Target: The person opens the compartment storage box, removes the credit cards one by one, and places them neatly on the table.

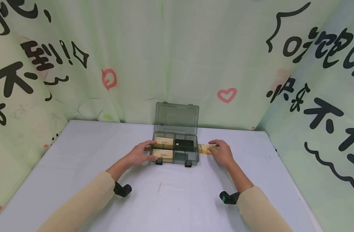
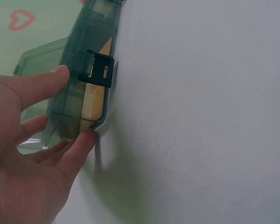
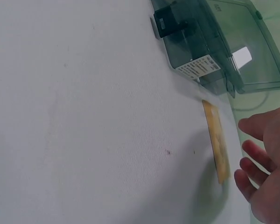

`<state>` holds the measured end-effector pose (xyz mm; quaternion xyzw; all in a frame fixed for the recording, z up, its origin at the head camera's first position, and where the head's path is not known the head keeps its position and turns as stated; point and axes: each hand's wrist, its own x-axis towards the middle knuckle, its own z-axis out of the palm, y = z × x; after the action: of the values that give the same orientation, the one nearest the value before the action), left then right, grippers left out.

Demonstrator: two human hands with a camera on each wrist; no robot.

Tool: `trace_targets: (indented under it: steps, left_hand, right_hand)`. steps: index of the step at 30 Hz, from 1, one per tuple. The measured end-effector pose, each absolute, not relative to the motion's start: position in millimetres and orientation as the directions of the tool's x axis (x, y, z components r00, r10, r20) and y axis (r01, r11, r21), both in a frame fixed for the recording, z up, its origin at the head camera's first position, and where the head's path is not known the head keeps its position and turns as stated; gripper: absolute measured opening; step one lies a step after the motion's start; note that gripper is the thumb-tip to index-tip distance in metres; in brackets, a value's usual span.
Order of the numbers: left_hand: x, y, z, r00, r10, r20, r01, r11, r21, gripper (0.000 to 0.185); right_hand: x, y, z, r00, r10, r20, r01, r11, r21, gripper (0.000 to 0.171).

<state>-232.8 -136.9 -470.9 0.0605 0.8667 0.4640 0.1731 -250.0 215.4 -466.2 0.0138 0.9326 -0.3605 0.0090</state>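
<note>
A smoky, see-through plastic storage case lies on the table with its lid raised at the back. Two pale yellow small boxes occupy its left compartments, one behind the other. At the back right compartment is a black block-like item. My left hand grips the case's left end, thumb along the front wall beside a latch and fingers around the side. Beside the case's right end lies a thin, flat yellow packet. Over it hovers my right hand, fingers loosely bent and apart from the packet.
The white table extends toward me and to both sides. Behind it hangs a pale green curtain with printed writing and hearts. Black wrist devices are worn on both arms. A printed label marks the case's right end.
</note>
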Motion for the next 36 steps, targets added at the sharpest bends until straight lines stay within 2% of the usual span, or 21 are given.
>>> trace_targets:
  steps: [21, 36]
  left_hand:
    - [-230, -136, -469, -0.934, 0.266, -0.239, -0.057, 0.55, 0.833, 0.07]
    - [-229, -136, -466, -0.93, 0.28, -0.238, -0.053, 0.54, 0.84, 0.07]
  right_hand:
    - [-249, 183, -461, -0.997, -0.079, -0.006, -0.047, 0.647, -0.761, 0.032]
    - [-261, 165, -463, -0.993, -0.119, -0.007, -0.076, 0.68, -0.729, 0.029]
